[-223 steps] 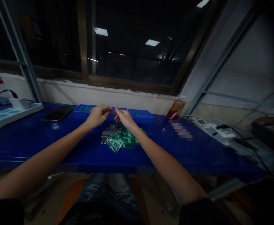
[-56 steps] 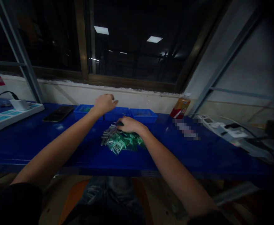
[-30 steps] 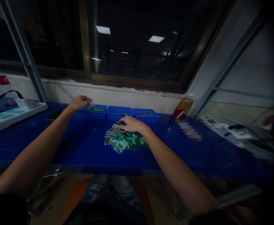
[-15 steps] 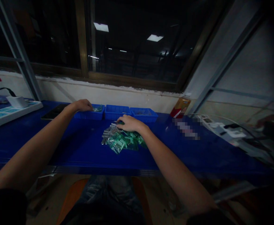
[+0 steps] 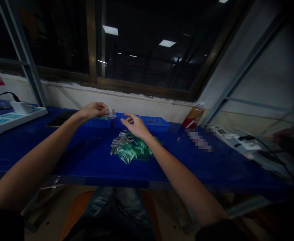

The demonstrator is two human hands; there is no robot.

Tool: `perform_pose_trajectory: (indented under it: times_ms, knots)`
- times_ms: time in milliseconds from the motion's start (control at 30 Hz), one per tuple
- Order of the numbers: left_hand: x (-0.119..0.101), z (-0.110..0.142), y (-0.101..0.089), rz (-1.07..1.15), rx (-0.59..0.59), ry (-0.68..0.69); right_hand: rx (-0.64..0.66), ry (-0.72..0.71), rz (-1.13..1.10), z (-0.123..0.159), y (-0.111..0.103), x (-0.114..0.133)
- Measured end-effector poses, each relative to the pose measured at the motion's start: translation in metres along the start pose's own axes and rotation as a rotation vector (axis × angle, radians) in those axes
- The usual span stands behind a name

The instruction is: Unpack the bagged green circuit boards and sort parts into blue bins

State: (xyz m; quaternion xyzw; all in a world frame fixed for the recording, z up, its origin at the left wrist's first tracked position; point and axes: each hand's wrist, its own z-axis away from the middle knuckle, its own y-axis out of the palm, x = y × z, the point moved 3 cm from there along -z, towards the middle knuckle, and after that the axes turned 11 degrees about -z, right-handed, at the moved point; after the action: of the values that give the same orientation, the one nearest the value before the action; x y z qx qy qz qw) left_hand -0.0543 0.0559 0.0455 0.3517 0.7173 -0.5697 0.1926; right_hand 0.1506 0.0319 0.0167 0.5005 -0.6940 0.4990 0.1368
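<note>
My left hand (image 5: 95,111) is closed on a small clear plastic bag (image 5: 111,113), raised just above the left blue bin (image 5: 98,124). What the bag contains is too blurred to tell. To its right, my right hand (image 5: 134,125) hovers with thumb and fingers apart and nothing visible between them. Below the right hand lies a heap of green plastic bags (image 5: 134,150) holding small parts. Several silvery metal pieces (image 5: 115,144) lie at the heap's left side. The middle blue bin (image 5: 118,123) is partly covered by my right hand.
The right blue bin (image 5: 157,124) holds small items. A bottle with a red and yellow label (image 5: 194,115) stands at the back right. White power strips lie left (image 5: 18,117) and right (image 5: 233,140). A dark flat device (image 5: 58,119) rests behind my left forearm.
My left hand has risen out of the left bin and moved right with a small plastic bag. My right hand has lifted off the heap and its fingers have come apart.
</note>
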Motion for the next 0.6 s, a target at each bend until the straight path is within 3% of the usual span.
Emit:
perform_pose_trajectory:
  times_ms: [100, 200, 300, 467, 533, 600]
  knots:
    - [-0.02, 0.002, 0.031, 0.132, 0.164, 0.207, -0.082, -0.022, -0.086, -0.002, 0.003, 0.002]
    - [-0.028, 0.003, 0.048, 0.138, 0.159, 0.277, -0.142, -0.073, -0.051, -0.004, -0.01, 0.0]
    - [-0.027, 0.005, 0.052, -0.062, 0.17, 0.262, -0.291, -0.066, 0.134, -0.006, -0.043, -0.01]
    - [-0.025, 0.012, 0.057, -0.498, 0.194, 0.328, -0.557, 0.168, 0.518, 0.0, -0.098, -0.04]
    - [-0.024, 0.013, 0.064, -0.607, 0.186, 0.297, -0.576, 0.252, 0.634, 0.002, -0.104, -0.047]
    - [-0.024, 0.015, 0.073, -0.668, 0.202, 0.26, -0.493, 0.253, 0.657, 0.0, -0.095, -0.047]
